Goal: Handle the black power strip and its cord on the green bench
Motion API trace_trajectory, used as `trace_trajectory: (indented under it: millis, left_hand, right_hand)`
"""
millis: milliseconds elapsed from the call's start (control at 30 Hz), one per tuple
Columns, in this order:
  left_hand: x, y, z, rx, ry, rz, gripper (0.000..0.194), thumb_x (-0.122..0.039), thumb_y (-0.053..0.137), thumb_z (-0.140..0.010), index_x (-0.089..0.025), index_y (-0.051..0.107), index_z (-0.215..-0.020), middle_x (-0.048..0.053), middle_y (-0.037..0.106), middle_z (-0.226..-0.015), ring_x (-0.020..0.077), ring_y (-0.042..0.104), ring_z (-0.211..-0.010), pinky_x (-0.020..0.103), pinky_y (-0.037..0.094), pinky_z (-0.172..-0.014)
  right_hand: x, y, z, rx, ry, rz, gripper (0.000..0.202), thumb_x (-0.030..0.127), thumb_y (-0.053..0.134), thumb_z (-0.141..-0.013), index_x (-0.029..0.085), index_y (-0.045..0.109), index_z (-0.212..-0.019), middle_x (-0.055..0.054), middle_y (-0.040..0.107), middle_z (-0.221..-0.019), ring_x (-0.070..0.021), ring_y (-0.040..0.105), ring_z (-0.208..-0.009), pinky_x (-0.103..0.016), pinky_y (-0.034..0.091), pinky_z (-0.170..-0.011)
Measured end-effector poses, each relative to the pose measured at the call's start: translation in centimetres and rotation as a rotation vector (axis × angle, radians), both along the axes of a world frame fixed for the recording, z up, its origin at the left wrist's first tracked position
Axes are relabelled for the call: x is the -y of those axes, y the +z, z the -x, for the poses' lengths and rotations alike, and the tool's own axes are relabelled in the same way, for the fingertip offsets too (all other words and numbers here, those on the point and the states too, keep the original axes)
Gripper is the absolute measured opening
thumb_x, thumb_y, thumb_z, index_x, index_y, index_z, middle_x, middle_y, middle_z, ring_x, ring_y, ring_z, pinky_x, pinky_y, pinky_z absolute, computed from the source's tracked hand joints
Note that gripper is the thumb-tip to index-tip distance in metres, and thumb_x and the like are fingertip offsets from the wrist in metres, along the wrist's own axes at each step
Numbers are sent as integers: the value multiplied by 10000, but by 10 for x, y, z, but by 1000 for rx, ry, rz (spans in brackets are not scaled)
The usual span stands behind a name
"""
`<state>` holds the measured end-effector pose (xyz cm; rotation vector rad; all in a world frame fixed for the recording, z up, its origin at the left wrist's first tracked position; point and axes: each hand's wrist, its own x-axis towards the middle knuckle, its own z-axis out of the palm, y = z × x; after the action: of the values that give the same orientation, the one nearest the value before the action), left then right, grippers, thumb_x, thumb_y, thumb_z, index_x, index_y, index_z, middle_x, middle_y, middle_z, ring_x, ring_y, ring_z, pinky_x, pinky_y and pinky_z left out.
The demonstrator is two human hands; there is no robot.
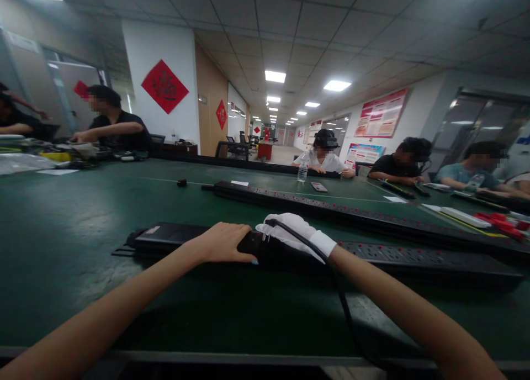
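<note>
A long black power strip (426,259) with a row of sockets and red dots lies across the green table in front of me. My left hand (223,243), bare, is wrapped over its body left of the middle, thumb on the near side. In a white glove, my right hand (296,232) grips a black power plug (272,224) just above the strip, beside my left fingers. Metal prongs show below the plug, apart from the sockets as far as I can see. From it a black cable (343,300) runs over my right wrist and down past the table's near edge.
A second long power strip (331,209) lies behind the first. Farther back are a water bottle (302,172), a phone (318,186) and a small black object (181,183). Several people sit around the table, with cluttered parts at left and red items (503,223) at right.
</note>
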<state>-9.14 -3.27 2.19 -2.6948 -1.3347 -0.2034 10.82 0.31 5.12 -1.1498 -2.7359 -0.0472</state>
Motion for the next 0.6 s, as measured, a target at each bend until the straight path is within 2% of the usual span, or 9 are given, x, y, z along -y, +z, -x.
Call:
trace_trajectory:
  millis: [133,267,600]
  left_hand:
    - [-1,-2,0,5,-6,8,630,-706,377,-695,-167,507,-994,87,613,-949,234,586,-806,316,409,-689]
    - [-2,-3,0,13,-12,1,596,-690,393,-702,-180,489,-996,68,611,-927,225,586,-789,310,412,-671]
    - [-3,-2,0,-10,-1,23,618,-707,375,-694,-173,484,-983,79,608,-934,233,588,-792,315,411,-671]
  right_hand:
    - [19,-4,5,88,-108,-175,436,561,333,-817,209,565,-925,-60,631,-719,-200,601,-671,-256,392,-566]
    - [44,-9,9,11,-125,-327,465,562,258,-840,185,524,-900,-93,623,-782,-195,585,-722,-255,364,-606]
    - [41,-12,6,-17,-149,-309,466,589,245,-834,206,503,-896,-53,624,-753,-164,583,-688,-222,304,-540]
